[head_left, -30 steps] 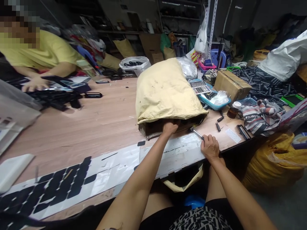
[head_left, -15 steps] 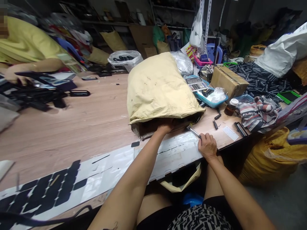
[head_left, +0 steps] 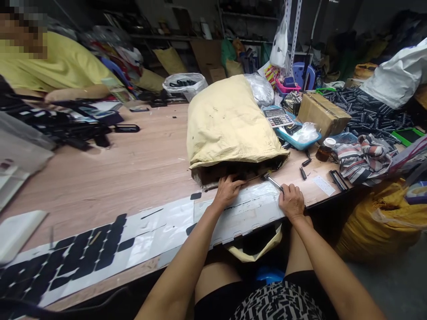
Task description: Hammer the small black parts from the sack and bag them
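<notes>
A large pale yellow sack [head_left: 230, 120] lies on the table with its dark mouth facing me. At the lower lip of that mouth is my left hand [head_left: 227, 192], its fingers curled over the edge and its thumb pointing right. The fingertips are partly lost in the shadow, and the sack's contents are too dark to make out. To the right, my right hand [head_left: 292, 201] is closed round a slim silver-handled tool [head_left: 275, 182]. The tool's dark head rests by the right part of the sack's mouth.
Black rounded pads [head_left: 110, 240] lie on a white strip along the front edge. Right of the sack are a calculator [head_left: 278, 118], a blue tray [head_left: 302, 141], a carton [head_left: 322, 113] and a brown bottle [head_left: 325, 150]. At far left sits a person in yellow [head_left: 73, 62] near black parts.
My left hand has drawn back from inside the sack to its lower lip. The right hand still holds the silver-handled tool. The view has shifted a little to the left.
</notes>
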A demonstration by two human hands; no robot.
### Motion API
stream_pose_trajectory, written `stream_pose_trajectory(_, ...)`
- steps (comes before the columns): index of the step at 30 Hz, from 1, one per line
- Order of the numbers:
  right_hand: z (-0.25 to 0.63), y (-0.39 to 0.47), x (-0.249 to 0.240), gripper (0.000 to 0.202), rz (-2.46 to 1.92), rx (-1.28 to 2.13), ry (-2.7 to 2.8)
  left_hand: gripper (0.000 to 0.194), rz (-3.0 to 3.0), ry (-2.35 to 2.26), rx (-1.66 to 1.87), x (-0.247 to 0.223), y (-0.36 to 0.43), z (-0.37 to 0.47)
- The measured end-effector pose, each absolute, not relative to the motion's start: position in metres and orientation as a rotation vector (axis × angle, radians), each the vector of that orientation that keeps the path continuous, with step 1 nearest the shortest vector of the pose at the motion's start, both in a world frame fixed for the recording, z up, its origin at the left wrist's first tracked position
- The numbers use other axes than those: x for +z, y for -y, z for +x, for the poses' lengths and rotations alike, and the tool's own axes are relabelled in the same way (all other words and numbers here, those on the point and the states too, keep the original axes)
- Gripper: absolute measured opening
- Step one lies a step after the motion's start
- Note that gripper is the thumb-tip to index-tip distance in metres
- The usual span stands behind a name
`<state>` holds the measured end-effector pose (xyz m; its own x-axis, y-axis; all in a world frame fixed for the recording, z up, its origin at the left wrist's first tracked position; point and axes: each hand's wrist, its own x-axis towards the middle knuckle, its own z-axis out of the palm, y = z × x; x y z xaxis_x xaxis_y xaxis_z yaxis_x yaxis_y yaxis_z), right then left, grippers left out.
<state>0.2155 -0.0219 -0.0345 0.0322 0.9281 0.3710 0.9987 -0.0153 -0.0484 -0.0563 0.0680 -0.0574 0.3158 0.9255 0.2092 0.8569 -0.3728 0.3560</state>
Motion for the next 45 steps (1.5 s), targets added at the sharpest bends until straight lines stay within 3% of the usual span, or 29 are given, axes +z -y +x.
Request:
stream_pose_trajectory(8,0.216,0.021,-0.036,0.024,-2.016,-0.340,1.971,0.067,2.181,-1.785,0.729,-0.044,-0.047,-0.047)
stream_pose_trajectory(14,0.216,0.021,-0.036,0.025,-2.006,-0.340,1.974,0.044,2.139,-1.936,0.644,-0.038,-0.040,-0.049)
stream_pose_trajectory(21,0.217,0.021,-0.037,0.023,-2.010,-0.337,1.978,0.031,2.170,-1.993,0.377,-0.040,-0.044,-0.064)
stream_pose_trajectory(26,0.217,0.021,-0.037,0.023,-2.005,-0.345,1.979,0.030,2.104,-1.995,0.584,-0.033,-0.034,-0.068)
stream_pose_trajectory(30,0.216,0.021,-0.036,0.022,-2.004,-0.342,1.978,0.029,2.112,-1.691,0.809,-0.029,-0.007,-0.054)
stream_pose_trajectory(33,0.216,0.021,-0.036,0.023,-2.010,-0.335,1.977,0.027,2.128,-1.526,0.769,-0.037,0.012,-0.036)
stream_pose_trajectory(45,0.221,0.017,-0.035,0.026,-1.992,-0.326,1.984,0.019,1.996,-1.610,0.835,-0.058,0.016,-0.019)
